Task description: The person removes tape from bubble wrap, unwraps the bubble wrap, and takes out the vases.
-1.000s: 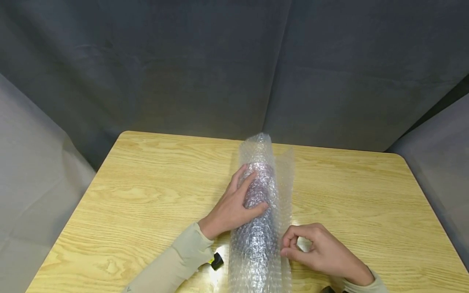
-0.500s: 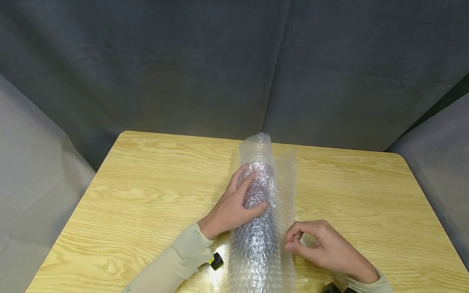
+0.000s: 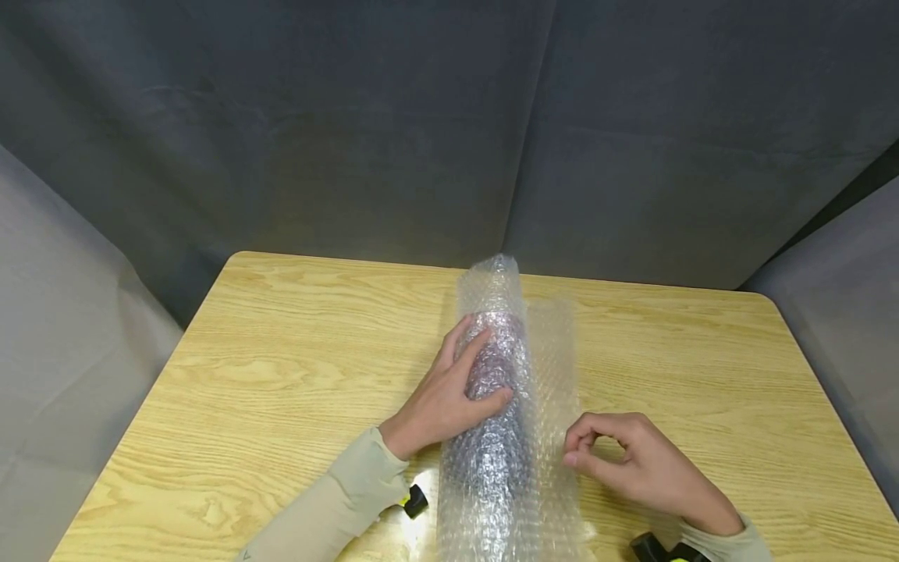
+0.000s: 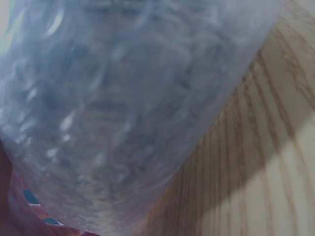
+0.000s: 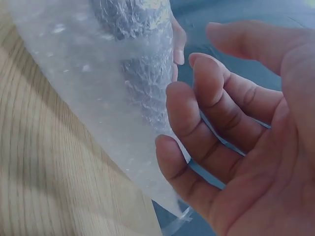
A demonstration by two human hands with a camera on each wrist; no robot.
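In the head view, a roll of clear bubble wrap (image 3: pixel 492 453) lies lengthwise on the table around a dark and pinkish bundle, whose contents are blurred by the bubbles. My left hand (image 3: pixel 444 402) rests over it with fingers and thumb spread. The left wrist view is filled by the wrapped surface (image 4: pixel 123 108). A loose flap of wrap (image 3: pixel 555 367) lies along the right side. My right hand (image 3: pixel 625 460) is beside the flap's edge, fingers bent; in the right wrist view this hand (image 5: pixel 236 137) shows a gap between thumb and fingers, with nothing seen between them.
The wood-grain table (image 3: pixel 295 351) extends to both sides of the roll. Dark grey cloth (image 3: pixel 365 133) hangs behind it, with lighter cloth (image 3: pixel 63 336) at the left. Black-and-yellow pieces sit by both wrists, such as one black piece (image 3: pixel 416 501) by the left sleeve.
My right hand has moved right and slightly away from me. The flap has spread further right alongside it. My left hand and the roll have stayed put.
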